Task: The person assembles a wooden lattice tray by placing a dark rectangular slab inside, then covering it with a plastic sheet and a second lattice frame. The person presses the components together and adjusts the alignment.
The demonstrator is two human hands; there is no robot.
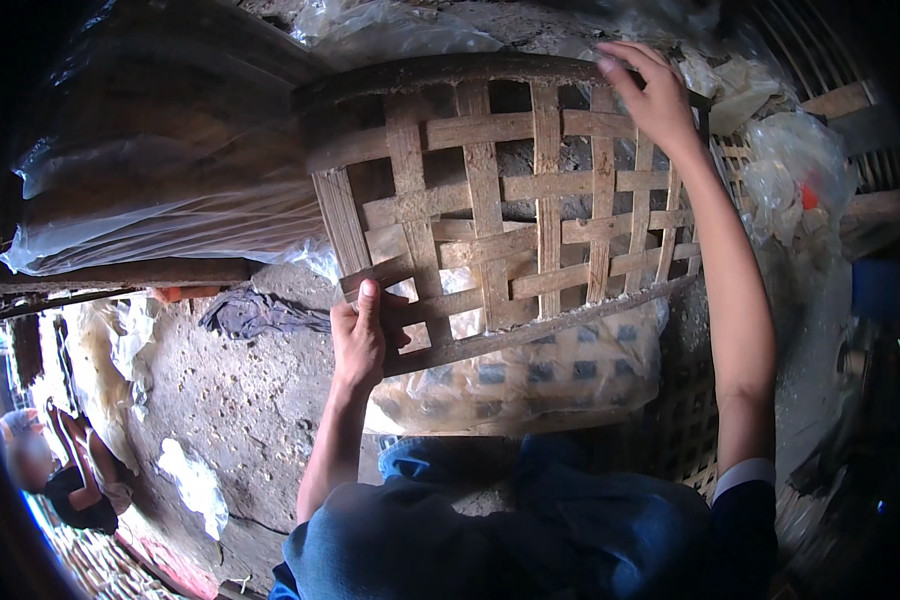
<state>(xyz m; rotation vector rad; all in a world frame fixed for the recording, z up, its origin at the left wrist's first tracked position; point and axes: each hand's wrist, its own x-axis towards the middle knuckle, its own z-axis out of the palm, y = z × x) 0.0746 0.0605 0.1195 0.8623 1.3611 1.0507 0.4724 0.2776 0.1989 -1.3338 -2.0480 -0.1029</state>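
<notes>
A woven lattice tray (547, 205) of flat bamboo strips in a dark wooden frame is held tilted in front of my lap. My left hand (360, 338) is closed round its near left corner, thumb on top of the frame. My right hand (655, 100) is at the far right corner, fingers stretched out and thumb apart over the far rail. Whether those fingertips touch the rail, I cannot tell. Below the tray, close to my knees, lies another lattice piece (530, 375) covered in clear plastic sheet. The held tray hides part of it.
A large plastic-covered stack (170, 190) stands at the left. On the dirt floor (260, 420) lie a dark cloth (265, 312) and a plastic scrap (192, 485). Crumpled plastic (795, 170) is heaped at the right. Another person (80, 475) sits at the far left.
</notes>
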